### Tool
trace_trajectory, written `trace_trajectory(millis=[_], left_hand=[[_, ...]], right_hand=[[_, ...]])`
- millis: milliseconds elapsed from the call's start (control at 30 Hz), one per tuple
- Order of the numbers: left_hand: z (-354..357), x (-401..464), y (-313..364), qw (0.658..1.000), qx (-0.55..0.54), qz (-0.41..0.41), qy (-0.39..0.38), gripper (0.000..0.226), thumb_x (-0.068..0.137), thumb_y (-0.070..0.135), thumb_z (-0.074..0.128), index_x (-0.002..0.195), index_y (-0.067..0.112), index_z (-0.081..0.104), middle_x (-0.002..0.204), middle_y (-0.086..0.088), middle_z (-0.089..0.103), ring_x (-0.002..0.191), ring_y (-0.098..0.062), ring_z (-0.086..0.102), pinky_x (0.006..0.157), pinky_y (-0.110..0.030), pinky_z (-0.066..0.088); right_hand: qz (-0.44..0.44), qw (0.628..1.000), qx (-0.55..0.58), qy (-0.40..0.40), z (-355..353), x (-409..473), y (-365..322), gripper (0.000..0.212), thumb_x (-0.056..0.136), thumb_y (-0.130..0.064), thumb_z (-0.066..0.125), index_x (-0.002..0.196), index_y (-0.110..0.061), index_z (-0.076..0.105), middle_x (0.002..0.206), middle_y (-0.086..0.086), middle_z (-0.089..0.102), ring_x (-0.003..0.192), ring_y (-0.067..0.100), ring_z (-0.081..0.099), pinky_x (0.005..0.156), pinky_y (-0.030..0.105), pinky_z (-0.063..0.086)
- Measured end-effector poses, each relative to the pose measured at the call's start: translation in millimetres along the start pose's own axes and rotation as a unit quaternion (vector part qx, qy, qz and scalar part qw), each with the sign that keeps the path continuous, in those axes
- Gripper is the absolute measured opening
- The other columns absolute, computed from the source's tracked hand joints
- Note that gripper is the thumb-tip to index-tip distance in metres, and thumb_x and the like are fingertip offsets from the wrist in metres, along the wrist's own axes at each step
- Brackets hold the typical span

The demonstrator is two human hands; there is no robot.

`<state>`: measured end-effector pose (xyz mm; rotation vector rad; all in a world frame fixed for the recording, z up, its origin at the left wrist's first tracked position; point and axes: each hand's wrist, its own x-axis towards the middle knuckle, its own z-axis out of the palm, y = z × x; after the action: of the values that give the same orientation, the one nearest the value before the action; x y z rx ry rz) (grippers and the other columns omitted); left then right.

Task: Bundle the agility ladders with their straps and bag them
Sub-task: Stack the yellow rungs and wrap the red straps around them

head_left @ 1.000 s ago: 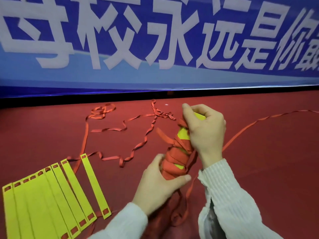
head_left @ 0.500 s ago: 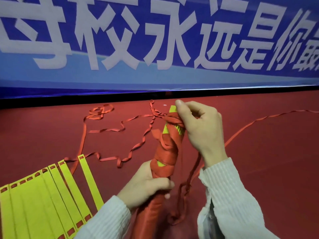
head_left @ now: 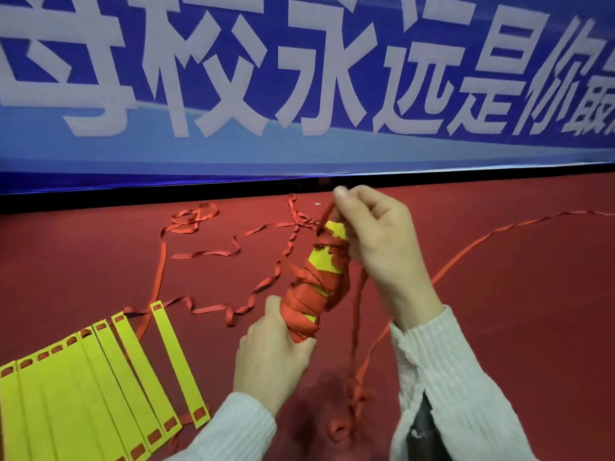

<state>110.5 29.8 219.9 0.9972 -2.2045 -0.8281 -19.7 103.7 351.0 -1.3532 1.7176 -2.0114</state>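
Note:
A bundle of yellow ladder rungs wound in red strap (head_left: 317, 281) stands tilted above the red floor. My left hand (head_left: 271, 354) grips its lower end. My right hand (head_left: 376, 241) is at the bundle's top and pinches the red strap, pulling a length upward. A loose run of that strap (head_left: 357, 321) hangs down from the right hand toward the floor. A second ladder (head_left: 86, 390) lies flat at the lower left, its yellow rungs fanned side by side.
Loose red straps (head_left: 213, 251) trail in curls over the red floor (head_left: 515, 311) behind the flat ladder and off to the right edge. A blue banner with white characters (head_left: 299, 78) runs along the back wall.
My right hand has lifted from the bundle's top, drawing the strap up. The bundle has turned a little in my left hand, showing more yellow.

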Motion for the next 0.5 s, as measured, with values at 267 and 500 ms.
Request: trace_trajectory(millis=[267,500], left_hand=[[-23,10,2,0.986,-0.168,-0.006,-0.001,0.053,0.071,0.013,0.082,0.104,0.032,0.044,0.076,0.004,0.066,0.060,-0.008,0.059,0.060,-0.032,0.045],[-19,3,10,0.966,-0.250,0.047,0.052,0.049,0.068,0.019,0.095,0.102,0.027,0.060,0.089,0.009,0.071,0.079,-0.005,0.066,0.071,-0.013,0.047]], right_hand=[[-0.014,0.996,-0.022,0.085,-17,4,27,0.048,0.097,-0.027,0.070,0.060,-0.008,0.048,0.050,-0.016,0.034,0.048,0.003,0.028,0.050,0.014,0.026],[-0.024,0.996,0.035,0.077,-11,4,33,0.036,0.088,-0.032,0.071,0.054,-0.028,0.061,0.047,-0.018,0.045,0.045,-0.001,0.040,0.053,0.010,0.031]])
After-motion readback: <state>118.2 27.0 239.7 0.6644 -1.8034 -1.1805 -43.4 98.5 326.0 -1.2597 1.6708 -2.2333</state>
